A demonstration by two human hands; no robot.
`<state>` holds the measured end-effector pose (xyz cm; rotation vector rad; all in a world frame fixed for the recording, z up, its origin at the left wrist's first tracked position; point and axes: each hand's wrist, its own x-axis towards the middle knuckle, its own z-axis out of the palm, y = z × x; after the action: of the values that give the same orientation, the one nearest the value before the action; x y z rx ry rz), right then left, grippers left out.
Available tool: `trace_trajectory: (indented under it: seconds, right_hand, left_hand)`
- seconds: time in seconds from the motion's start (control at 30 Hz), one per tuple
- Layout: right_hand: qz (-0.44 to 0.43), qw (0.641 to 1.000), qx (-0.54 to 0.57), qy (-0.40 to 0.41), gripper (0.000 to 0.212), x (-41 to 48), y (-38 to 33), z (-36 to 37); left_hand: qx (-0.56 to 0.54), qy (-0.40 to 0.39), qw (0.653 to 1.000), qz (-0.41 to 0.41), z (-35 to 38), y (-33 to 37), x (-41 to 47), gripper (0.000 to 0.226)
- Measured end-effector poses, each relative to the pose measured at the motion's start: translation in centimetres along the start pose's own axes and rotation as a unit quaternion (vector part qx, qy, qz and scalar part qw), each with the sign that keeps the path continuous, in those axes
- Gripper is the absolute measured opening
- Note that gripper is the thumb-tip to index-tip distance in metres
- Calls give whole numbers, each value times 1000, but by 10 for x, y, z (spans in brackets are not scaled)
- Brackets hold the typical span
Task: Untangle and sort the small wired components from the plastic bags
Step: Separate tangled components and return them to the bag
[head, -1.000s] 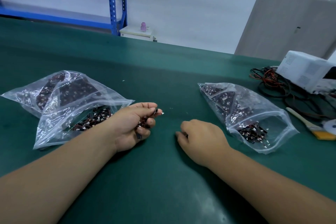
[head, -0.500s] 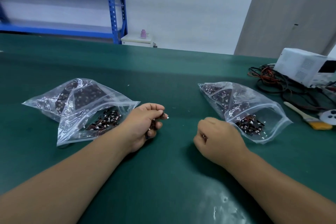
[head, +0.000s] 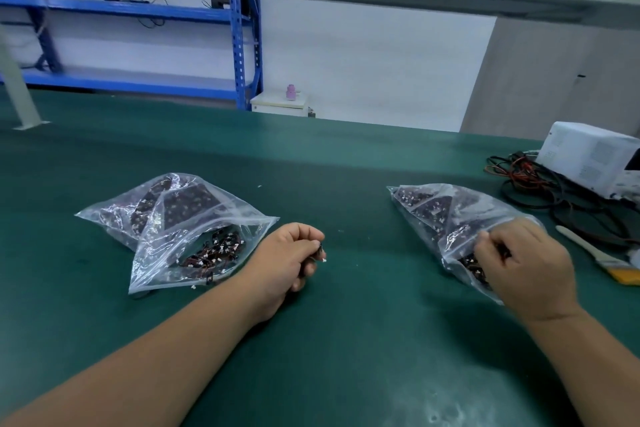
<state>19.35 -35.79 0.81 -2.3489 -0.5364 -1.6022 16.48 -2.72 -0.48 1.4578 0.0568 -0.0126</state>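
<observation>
Two clear plastic bags lie on the green table, both holding dark wired components with white connectors. The left bag (head: 180,225) lies open toward my left hand (head: 284,262), which grips a small bunch of wired components (head: 320,253); a white connector sticks out past the fingers. My right hand (head: 523,263) lies over the mouth of the right bag (head: 446,211), fingers curled among the components there. What the right fingers hold is hidden.
A white instrument box (head: 592,156) and a tangle of black and red cables (head: 540,184) sit at the far right. A flat brush (head: 595,253) lies just right of the right bag. Blue shelving (head: 242,52) stands beyond the table.
My right hand has moved from the table's middle rightward onto the mouth of the right bag. My left hand keeps its bunch of components. The view has tilted up.
</observation>
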Motion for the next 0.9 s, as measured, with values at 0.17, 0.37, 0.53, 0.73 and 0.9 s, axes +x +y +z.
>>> trace_trajectory:
  seconds: [0.17,0.37,0.53,0.73,0.9]
  right_hand:
    - [35,998,38,-30,26,8,2,21]
    - [68,995,30,-64,38,7,5,18]
    - [141,987,43,-57,62,4,-10,6]
    - [13,997,82,-6,59,2,-42,-2]
    - [-4,951,244,-187,44,-14,-98,9]
  left_hand:
    - [4,-3,1000,7,-1,-5,4,13]
    - [29,12,1000,0,0,-5,4,18]
    - [-2,24,999,-24,2,1,3,23]
    - [54,-1,998,-22,4,4,-1,20]
    - [159,1,987,15,10,2,-7,22]
